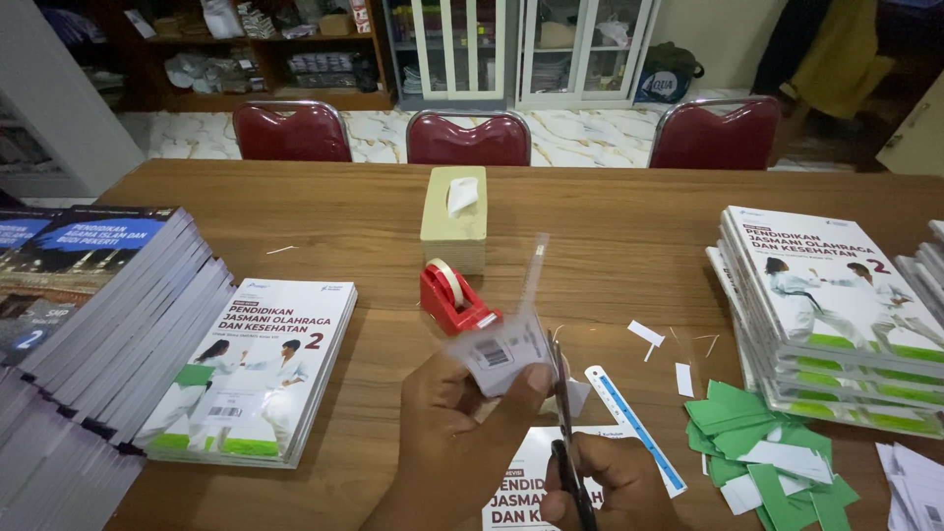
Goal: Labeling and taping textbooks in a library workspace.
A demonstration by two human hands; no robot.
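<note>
My left hand (462, 433) pinches a small white slip with a barcode (497, 356) and a long clear strip that rises from it. My right hand (605, 487) grips black-handled scissors (563, 413), whose blades point up along the slip's right edge. Under both hands lies a white book (516, 492), partly hidden. A white and blue ruler (629, 418) lies just right of the scissors. A red tape dispenser (452, 295) stands a little beyond the slip.
A white book (256, 369) lies at the left beside a tall slanted book stack (88, 324). Another book stack (836, 315) sits right, with green and white paper scraps (767, 452) before it. A yellow tissue box (455, 221) and three red chairs (469, 138) stand beyond.
</note>
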